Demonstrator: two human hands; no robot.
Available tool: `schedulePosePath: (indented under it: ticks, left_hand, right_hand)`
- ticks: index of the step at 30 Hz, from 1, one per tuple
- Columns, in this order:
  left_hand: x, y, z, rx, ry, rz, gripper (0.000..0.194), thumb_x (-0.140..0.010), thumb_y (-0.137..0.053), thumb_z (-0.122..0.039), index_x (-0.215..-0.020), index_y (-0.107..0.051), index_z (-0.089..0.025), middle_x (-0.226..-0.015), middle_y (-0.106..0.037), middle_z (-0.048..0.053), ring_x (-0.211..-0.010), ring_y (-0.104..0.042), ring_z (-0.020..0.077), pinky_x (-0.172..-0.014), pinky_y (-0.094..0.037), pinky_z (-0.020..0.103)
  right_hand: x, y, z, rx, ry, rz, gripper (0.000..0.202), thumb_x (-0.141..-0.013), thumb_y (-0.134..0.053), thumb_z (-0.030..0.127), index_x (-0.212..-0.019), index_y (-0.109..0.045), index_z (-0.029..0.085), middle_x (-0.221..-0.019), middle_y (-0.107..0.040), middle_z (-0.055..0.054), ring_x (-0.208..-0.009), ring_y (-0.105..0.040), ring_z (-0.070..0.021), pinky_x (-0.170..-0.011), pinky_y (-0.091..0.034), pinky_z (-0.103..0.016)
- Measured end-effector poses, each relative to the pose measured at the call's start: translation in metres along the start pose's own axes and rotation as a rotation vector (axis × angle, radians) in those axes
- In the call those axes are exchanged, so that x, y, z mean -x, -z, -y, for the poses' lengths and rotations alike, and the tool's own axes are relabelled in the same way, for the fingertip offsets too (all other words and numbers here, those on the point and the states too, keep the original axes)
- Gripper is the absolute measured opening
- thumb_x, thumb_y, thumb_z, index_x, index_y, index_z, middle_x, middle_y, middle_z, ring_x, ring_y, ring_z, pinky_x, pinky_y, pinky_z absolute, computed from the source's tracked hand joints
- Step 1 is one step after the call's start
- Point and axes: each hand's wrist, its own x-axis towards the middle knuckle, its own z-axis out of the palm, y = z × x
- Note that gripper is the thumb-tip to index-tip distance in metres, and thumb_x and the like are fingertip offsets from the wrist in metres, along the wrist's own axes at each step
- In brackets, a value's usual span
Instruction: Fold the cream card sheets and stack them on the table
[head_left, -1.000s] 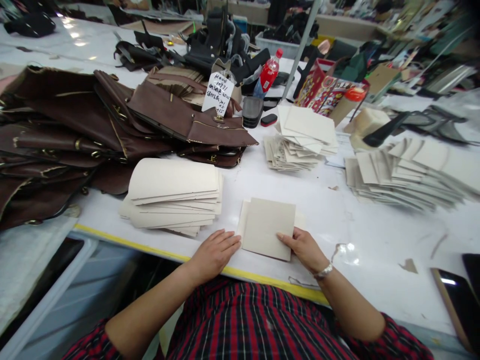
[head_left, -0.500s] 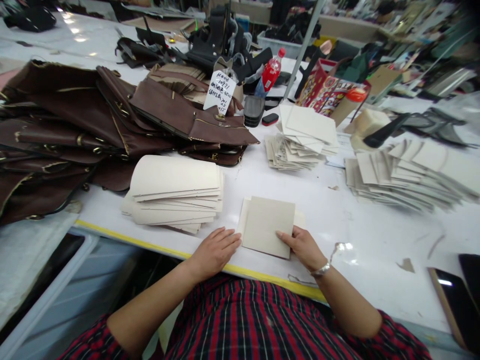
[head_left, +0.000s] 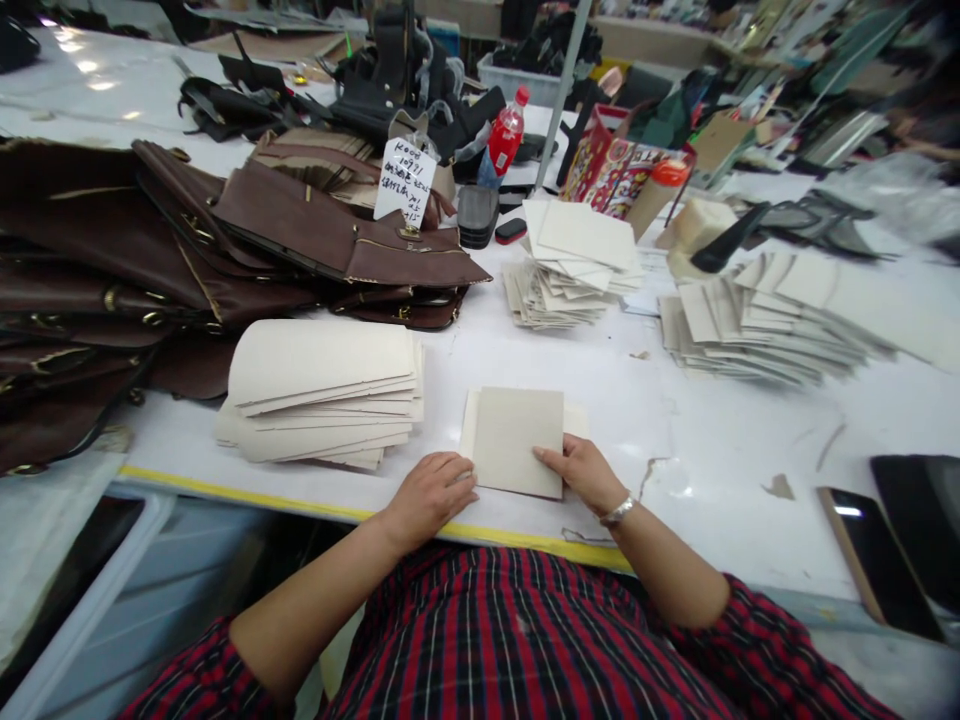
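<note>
Perhaps the card (head_left: 517,432), pinched in my right hand (head_left: 589,475) near the counter's front edge (head_left: 262,495), skews if my left hand (head_left: 433,498), grip unclear, nudges it.

The top card (head_left: 517,445) is plain grey-beige, the lower card (head_left: 469,430) paler cream. The left stack (head_left: 322,365) is cream, the right stack (head_left: 750,310) greyer off-white. The table (head_left: 630,400) is white, its edge strip (head_left: 247,494) yellow. The shirt (head_left: 517,640) is plaid in red and black with thin white lines. The bags (head_left: 292,215) are dark brown with gold-coloured fittings (head_left: 409,232). The tag (head_left: 403,185) is white, lettered black. The bottle (head_left: 502,145) has a red cap (head_left: 522,95) and label; the cup (head_left: 651,206) an orange lid (head_left: 670,173).
</note>
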Motion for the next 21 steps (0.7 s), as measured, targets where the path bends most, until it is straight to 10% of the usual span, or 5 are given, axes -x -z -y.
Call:
schedulePosePath:
  ticks: [21]
  left_hand:
    - [-0.007,-0.009,-0.004,-0.074,-0.07,-0.064,0.016,-0.083,-0.044,-0.018,-0.09,-0.058,-0.017,-0.088,-0.057,0.005,-0.084,-0.051,0.0158,-0.077,-0.044,0.031]
  right_hand:
    - [0.002,0.031,0.018,0.922,0.172,0.0,0.024,-0.072,-0.057,0.039,-0.061,-0.054,0.018,-0.059,-0.056,0.001,-0.055,-0.048,-0.0101,-0.049,-0.029,-0.02]
